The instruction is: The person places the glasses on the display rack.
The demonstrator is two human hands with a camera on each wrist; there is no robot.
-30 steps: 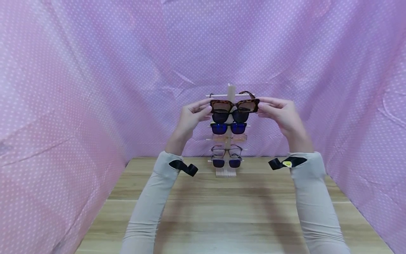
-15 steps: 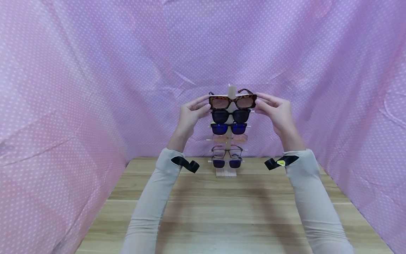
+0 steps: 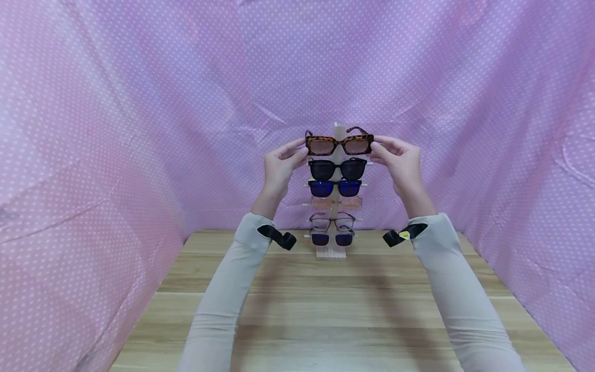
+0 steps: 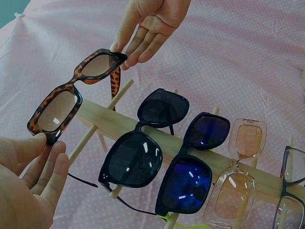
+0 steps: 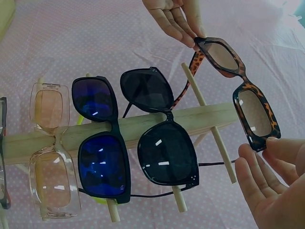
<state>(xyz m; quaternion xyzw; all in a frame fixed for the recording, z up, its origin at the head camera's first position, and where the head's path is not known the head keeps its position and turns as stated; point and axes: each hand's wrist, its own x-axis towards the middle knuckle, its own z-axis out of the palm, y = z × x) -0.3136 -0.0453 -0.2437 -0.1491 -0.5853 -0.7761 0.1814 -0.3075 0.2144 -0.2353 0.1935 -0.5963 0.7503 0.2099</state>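
Tortoiseshell sunglasses (image 3: 340,145) with brown lenses are held level at the top of a wooden display stand (image 3: 340,129). My left hand (image 3: 280,168) pinches their left end between thumb and fingers. At the other end, my right hand (image 3: 402,164) pinches the frame corner the same way. In the left wrist view, the sunglasses (image 4: 72,90) stand apart from the top peg (image 4: 81,151), in front of it. Both temples are unfolded and point back past the post. Just below hang black sunglasses (image 3: 338,169) on their own peg.
Lower on the stand hang blue-lensed sunglasses (image 3: 322,188), clear pink-tinted glasses (image 3: 350,202), thin-framed glasses (image 3: 321,223) and dark-lensed glasses (image 3: 344,239). The stand's base (image 3: 331,253) rests on a wooden table (image 3: 325,310). Dotted pink cloth (image 3: 297,62) hangs behind and at both sides.
Both hands have raised the tortoiseshell sunglasses and shifted them slightly left, from in front of the black pair to above it. My right hand has moved inward with them.
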